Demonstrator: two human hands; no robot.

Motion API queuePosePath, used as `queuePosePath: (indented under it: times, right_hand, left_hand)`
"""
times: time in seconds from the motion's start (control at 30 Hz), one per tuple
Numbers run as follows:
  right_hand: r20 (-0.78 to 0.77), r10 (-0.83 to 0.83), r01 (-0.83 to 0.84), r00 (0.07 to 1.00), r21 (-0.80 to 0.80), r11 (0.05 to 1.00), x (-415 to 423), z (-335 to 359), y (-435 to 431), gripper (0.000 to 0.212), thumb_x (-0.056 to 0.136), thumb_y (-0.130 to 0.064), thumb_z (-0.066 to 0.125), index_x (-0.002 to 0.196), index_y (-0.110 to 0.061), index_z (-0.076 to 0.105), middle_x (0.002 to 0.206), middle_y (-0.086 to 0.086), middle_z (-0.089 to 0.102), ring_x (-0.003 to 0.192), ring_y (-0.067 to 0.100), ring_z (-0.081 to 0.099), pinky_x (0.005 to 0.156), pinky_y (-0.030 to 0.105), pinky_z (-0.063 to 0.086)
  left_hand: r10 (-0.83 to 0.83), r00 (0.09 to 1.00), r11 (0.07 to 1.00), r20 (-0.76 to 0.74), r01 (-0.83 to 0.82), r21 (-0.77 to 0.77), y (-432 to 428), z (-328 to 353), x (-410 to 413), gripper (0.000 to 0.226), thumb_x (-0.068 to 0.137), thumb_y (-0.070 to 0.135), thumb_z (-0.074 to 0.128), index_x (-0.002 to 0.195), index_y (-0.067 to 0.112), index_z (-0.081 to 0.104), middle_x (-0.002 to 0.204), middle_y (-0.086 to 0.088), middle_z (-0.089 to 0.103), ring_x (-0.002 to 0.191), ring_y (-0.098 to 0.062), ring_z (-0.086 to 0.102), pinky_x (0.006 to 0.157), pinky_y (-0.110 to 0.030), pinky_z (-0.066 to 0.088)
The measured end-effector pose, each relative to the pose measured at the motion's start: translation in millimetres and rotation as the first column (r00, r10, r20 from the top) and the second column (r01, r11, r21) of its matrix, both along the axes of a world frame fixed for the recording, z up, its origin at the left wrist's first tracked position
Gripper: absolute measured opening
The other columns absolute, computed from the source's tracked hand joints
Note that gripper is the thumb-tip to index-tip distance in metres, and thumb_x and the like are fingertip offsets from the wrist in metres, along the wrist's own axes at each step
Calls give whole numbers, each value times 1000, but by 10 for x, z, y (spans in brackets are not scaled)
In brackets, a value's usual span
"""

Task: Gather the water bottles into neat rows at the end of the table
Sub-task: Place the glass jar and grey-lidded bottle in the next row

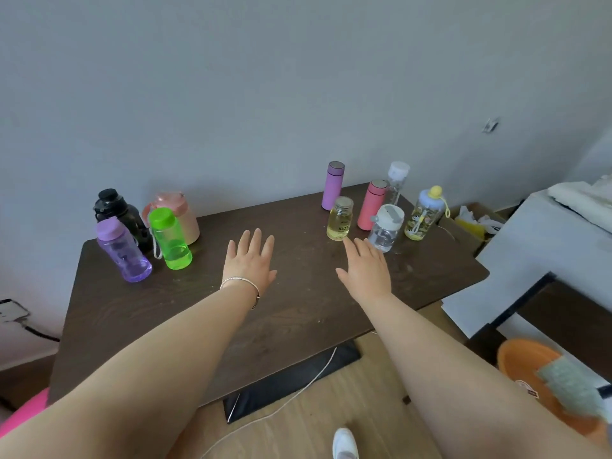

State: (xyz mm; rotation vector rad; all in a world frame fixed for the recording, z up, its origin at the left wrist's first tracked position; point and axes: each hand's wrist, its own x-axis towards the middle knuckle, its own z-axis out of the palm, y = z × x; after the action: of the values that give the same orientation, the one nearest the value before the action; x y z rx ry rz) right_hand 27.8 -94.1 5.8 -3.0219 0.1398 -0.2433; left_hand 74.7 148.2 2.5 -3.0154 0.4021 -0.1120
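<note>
Dark wood table (298,313) against a grey wall. Both hands, left (250,264) and right (366,270), hover flat, fingers spread, holding nothing, probably poised to gather. Yellow jar (339,218) just beyond the right fingertips looks empty; six bottles cluster right, four left (170,239).

Bottles (170,238) at both table (298,313) ends

Arms: two, bare to the frame's lower edge, no sleeves in view.
Left hand (250,260): thin silver bracelet (240,281) at wrist, centre frame.
Right hand (366,268): nothing worn.
Footwear: white shoe (345,442), bottom centre.
</note>
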Motion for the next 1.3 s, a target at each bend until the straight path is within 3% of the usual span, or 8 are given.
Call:
queuePosePath:
  times: [0.13,0.33,0.6,0.83,1.1,1.3]
  right_hand:
    - [-16,-64,64,998,17,998,80,-56,-450,72,96,-44,55,155,-20,22,159,9,30,149,28,22,121,45,18]
    - [-32,-99,101,995,104,989,437,-196,-1250,73,93,-45,59,153,-19,27,156,8,34,147,27,25,121,47,20]
    - [-55,-65,72,996,143,987,1120,-371,-2263,76,89,-48,64,151,-17,31,153,9,39,144,29,32,117,44,29]
    - [-52,2,10,999,234,972,1660,-456,-2496,78,85,-45,70,147,-16,32,148,12,42,136,33,39,112,46,37]
    - [-60,9,17,998,416,909,1958,-791,-2540,82,84,-47,71,149,-22,26,147,4,38,131,21,43,97,36,50]
    - [1,-3,2,1000,520,854,2065,-974,-2474,85,80,-41,78,147,-26,27,142,4,36,128,18,42,93,32,51]
  left_hand:
    - [-53,998,999,-15,53,-7,-480,-21,151,76,94,50,48,153,23,9,162,-7,6,149,-30,3,118,-50,14]
    - [5,997,997,-73,-11,-79,-1273,-112,583,77,95,52,47,154,23,6,163,-6,5,150,-29,3,119,-48,14]
    - [79,988,990,-135,-94,-102,-2173,-303,1102,79,94,52,48,154,23,6,163,-6,6,150,-28,5,120,-48,15]
    - [112,981,987,-161,-129,-94,-2444,-421,1521,82,92,53,52,154,23,6,163,-6,7,149,-28,7,119,-47,16]
    - [133,967,940,-217,-192,-281,-2617,-803,2138,93,82,50,67,151,19,13,160,-7,19,146,-28,21,115,-46,29]
    - [105,957,820,-271,-238,-521,-2700,-1011,2389,100,80,37,74,152,25,5,149,-8,35,125,-33,47,90,-49,49]
